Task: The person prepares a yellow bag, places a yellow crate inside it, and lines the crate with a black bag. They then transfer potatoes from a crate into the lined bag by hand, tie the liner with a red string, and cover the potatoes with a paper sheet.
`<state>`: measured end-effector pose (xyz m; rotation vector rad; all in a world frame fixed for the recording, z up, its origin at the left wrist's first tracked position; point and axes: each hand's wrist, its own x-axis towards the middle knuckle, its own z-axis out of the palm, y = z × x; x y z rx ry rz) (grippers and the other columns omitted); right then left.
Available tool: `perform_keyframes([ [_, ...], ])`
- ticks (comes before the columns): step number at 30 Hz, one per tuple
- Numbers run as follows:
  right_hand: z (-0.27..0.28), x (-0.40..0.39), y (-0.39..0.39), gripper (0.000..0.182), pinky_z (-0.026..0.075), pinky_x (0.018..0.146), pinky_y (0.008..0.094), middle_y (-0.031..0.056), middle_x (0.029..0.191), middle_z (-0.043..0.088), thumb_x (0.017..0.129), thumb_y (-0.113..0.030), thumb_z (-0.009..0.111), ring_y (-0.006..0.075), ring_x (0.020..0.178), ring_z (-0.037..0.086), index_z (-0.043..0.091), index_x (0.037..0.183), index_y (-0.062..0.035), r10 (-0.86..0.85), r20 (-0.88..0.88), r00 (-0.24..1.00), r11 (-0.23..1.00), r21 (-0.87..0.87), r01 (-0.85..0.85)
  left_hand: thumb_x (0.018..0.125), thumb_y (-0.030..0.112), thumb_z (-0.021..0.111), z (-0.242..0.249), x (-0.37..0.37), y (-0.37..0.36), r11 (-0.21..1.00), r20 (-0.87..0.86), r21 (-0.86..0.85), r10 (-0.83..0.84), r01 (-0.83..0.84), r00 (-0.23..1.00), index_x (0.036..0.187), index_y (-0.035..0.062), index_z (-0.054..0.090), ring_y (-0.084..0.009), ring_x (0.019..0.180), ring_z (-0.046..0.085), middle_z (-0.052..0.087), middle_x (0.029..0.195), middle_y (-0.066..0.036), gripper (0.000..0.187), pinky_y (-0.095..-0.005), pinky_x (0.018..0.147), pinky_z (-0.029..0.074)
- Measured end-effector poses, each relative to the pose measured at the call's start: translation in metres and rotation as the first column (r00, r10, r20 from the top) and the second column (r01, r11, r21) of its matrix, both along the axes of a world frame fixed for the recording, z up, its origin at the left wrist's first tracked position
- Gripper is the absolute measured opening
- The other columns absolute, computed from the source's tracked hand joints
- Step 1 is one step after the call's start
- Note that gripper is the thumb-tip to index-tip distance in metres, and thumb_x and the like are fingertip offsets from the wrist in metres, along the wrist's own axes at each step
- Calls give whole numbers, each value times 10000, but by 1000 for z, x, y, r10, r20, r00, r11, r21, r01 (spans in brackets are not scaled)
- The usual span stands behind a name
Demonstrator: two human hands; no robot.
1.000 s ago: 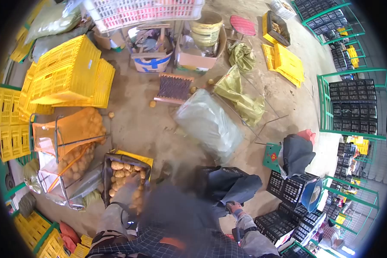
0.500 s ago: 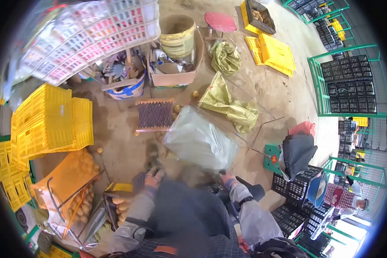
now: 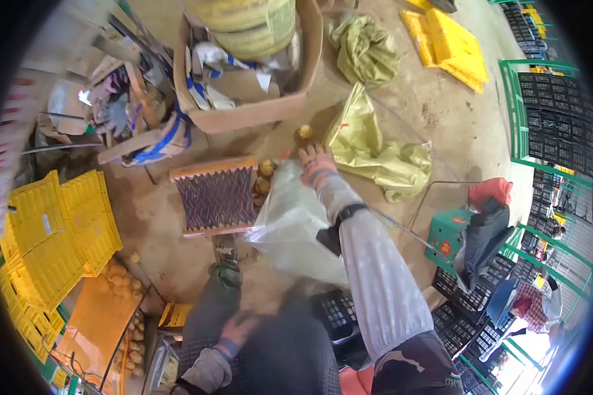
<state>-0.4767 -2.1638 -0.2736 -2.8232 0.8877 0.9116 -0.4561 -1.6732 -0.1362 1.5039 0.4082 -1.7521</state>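
My right hand (image 3: 317, 164) reaches far forward, its fingers stretched out over the upper end of a clear plastic bag (image 3: 296, 227). Just beyond the fingertips lies a single potato (image 3: 305, 131) on the floor. Left of the bag, a few potatoes (image 3: 265, 169) lie beside an open cardboard box lined with dark purple netting (image 3: 216, 197). My left hand (image 3: 238, 330), somewhat blurred, rests on my leg with fingers extended and nothing visible in it. Right of my right hand is a crumpled olive-green sack (image 3: 375, 158).
A large cardboard box (image 3: 250, 118) holds a yellow bucket (image 3: 250, 29). Yellow crates (image 3: 53, 230) and an orange-covered heap of potatoes (image 3: 99, 316) stand left. To the right are a green box (image 3: 448, 237), black crates (image 3: 468, 296) and a person in a checked top (image 3: 528, 306).
My right hand has gone from near my lap forward to the bag's upper end. My left hand has moved back onto my leg. The view has shifted closer to the floor items.
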Motion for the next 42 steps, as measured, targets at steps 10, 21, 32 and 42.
perform_keyframes([
  [10, -36, -44, -28, 380, 433, 903, 434, 73, 1018, 701, 821, -380, 615, 270, 1017, 641, 630, 1131, -160, 149, -153, 977, 978, 170, -123, 949, 215, 584, 12, -14, -52, 994, -102, 69, 96, -89, 990, 1160, 25, 582, -161, 844, 642, 672, 977, -88, 284, -296, 735, 529],
  [21, 227, -255, -2, 324, 445, 887, 447, 65, 797, 650, 724, -342, 648, 261, 859, 626, 633, 980, -143, 84, 178, 980, 992, 75, -99, 909, 346, 632, -35, -108, -102, 993, 143, -60, -95, 105, 985, 1108, 56, 586, -188, 786, 642, 667, 956, -82, 355, -326, 679, 534],
  [32, 370, -466, 83, 137, 445, 915, 445, 59, 695, 532, 693, -192, 623, 257, 766, 570, 565, 786, -110, -65, 581, 811, 959, -187, 211, 935, 256, 601, 81, -301, -343, 858, -462, -425, 70, -289, 884, 1084, 84, 620, -210, 849, 680, 684, 994, -94, 228, -348, 693, 586],
  [42, 461, -567, 111, 243, 404, 1022, 451, 86, 772, 534, 657, -232, 655, 269, 854, 567, 548, 821, -89, -198, 746, 635, 928, -67, 367, 889, 181, 621, 190, -388, -342, 796, -255, -574, 48, -191, 966, 1307, 74, 468, -122, 831, 621, 627, 1052, -37, 457, -251, 710, 542],
])
